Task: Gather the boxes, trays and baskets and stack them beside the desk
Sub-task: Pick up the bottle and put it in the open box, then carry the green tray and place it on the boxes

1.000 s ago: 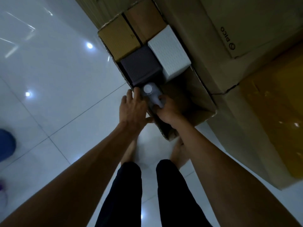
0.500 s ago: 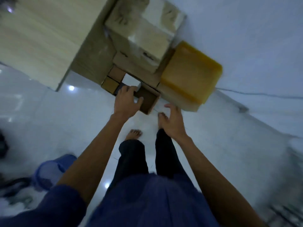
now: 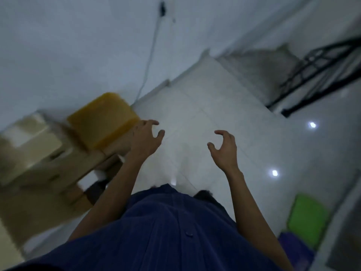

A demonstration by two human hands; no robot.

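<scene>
Dim, bluish light lies over everything, and the shirt (image 3: 175, 231) at the bottom is nearly black. Two small white glare spots (image 3: 312, 125) shine on the glossy floor (image 3: 214, 114) at right; a fainter glint (image 3: 172, 180) sits above the shirt. Motion blur smears the boxes (image 3: 39, 153) at left and the rack (image 3: 316, 61) at upper right; the left hand (image 3: 145, 140) and right hand (image 3: 224, 151) are a little sharper. Lines bow toward the right edge.

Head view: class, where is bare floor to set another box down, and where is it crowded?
Free: the white tiled floor between the yellow box and the black metal frame, ahead of the empty left hand and right hand. Crowded: the left side, where cardboard boxes pack against the yellow box, and the bottom right corner by the green item.
</scene>
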